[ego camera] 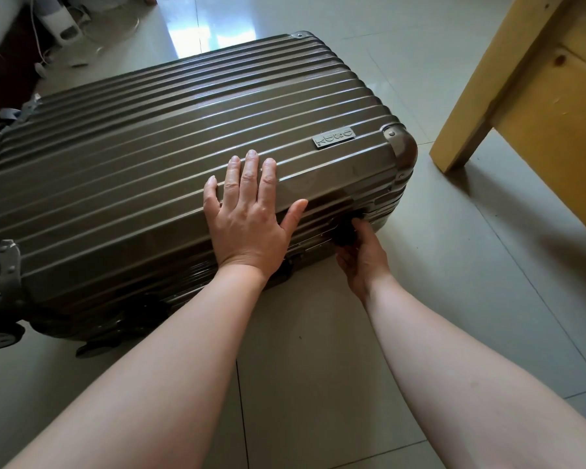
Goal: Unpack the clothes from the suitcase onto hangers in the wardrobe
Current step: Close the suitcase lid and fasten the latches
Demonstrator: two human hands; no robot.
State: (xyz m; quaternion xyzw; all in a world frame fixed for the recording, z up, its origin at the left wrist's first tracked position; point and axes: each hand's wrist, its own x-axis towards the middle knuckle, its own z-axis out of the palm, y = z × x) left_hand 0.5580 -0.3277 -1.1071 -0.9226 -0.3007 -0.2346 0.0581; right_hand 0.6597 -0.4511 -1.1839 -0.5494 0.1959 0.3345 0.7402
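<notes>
Suitcase (pixel 170 157) lies shut on the floor (pixel 318 367); your left hand (pixel 247 214) presses flat, fingers spread, likely steadying it while your right hand (pixel 359 255) grips the dark latch (pixel 345 232).

Home room: glossy tiled floor (pixel 318 384), pine furniture leg (pixel 481 106), white appliance (pixel 66 27) with cables.

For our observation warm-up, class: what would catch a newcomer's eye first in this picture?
The ribbed brown suitcase lying shut on the tiled floor fills the middle. The left hand lies flat on top, while the right hand pinches the dark latch on its near side.
</notes>
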